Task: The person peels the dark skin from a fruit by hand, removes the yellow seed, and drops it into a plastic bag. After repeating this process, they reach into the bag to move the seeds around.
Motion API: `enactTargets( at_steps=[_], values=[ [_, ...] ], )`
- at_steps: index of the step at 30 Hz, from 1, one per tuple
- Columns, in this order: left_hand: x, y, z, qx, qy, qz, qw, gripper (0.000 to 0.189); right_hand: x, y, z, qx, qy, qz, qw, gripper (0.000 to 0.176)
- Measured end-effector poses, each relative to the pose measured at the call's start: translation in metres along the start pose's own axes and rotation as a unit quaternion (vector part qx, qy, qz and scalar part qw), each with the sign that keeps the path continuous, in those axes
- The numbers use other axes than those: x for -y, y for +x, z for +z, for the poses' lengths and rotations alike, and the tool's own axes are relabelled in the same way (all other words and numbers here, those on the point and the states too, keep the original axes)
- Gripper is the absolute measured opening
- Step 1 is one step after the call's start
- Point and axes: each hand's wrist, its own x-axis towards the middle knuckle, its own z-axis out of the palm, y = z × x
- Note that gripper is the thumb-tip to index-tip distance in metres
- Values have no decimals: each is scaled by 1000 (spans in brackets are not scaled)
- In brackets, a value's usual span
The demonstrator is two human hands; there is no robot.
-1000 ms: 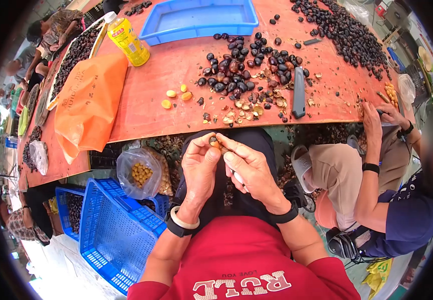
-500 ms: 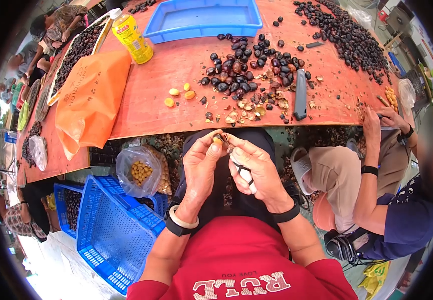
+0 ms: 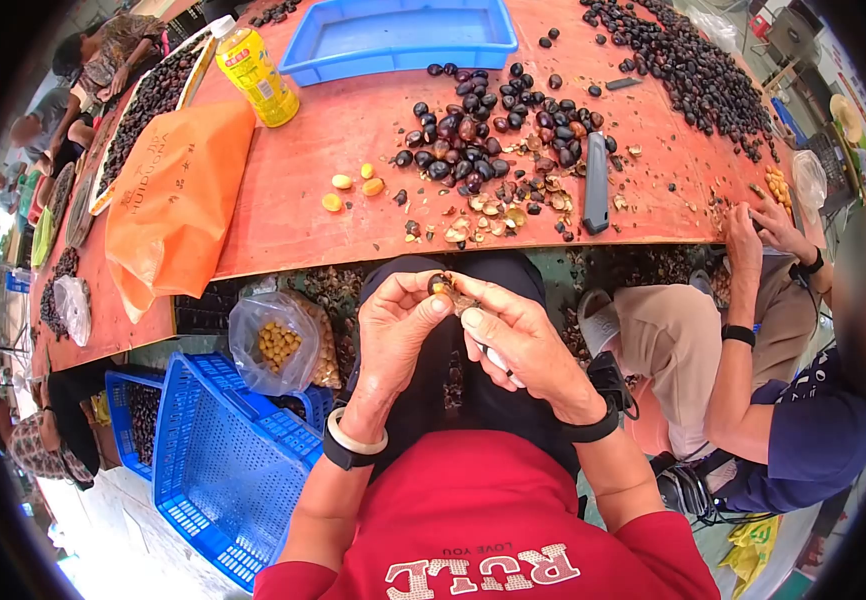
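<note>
Above my lap, my left hand point(image 3: 398, 330) pinches a dark-shelled nut point(image 3: 439, 283) whose yellow kernel shows on one side. My right hand point(image 3: 533, 350) is closed around a tool with a white handle point(image 3: 500, 364) and black bands; its working end is hidden by the fingers. The right fingertips meet the nut beside the left thumb. On the table edge ahead lie a pile of dark nuts point(image 3: 468, 130), broken shells point(image 3: 498, 215) and several yellow kernels point(image 3: 342, 181).
A grey knife-like handle point(image 3: 596, 185), blue tray point(image 3: 403, 45), yellow bottle point(image 3: 256, 75) and orange bag point(image 3: 178, 200) are on the red table point(image 3: 303, 150). Below left are a bag of kernels point(image 3: 278, 345) and a blue basket point(image 3: 233, 470). A co-worker point(image 3: 753, 380) sits at right.
My right thumb has moved up and in toward the nut, and the white handle is more covered by my hand. My left hand still pinches the nut. The view has shifted slightly.
</note>
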Motion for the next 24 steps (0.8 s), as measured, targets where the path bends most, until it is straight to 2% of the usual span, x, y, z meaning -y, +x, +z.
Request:
enactTargets(
  at_steps=[7,10,16,21,24],
  values=[
    [-1,0,0,8,2,-3,1000,17,-1,0,0,-2,-14,9,1000,44],
    [-1,0,0,1,0,-10,1000,16,-6,2,4,-35,-43,-21,998,42],
    [-4,1,-1,37,21,10,999,16,-3,3,0,-32,-23,9,999,40],
    [-1,5,4,16,54,16,998,17,-4,5,0,-46,15,-12,999,38],
    [-1,6,2,8,43,3,999,18,-7,7,-1,-50,-23,-38,998,38]
  ],
)
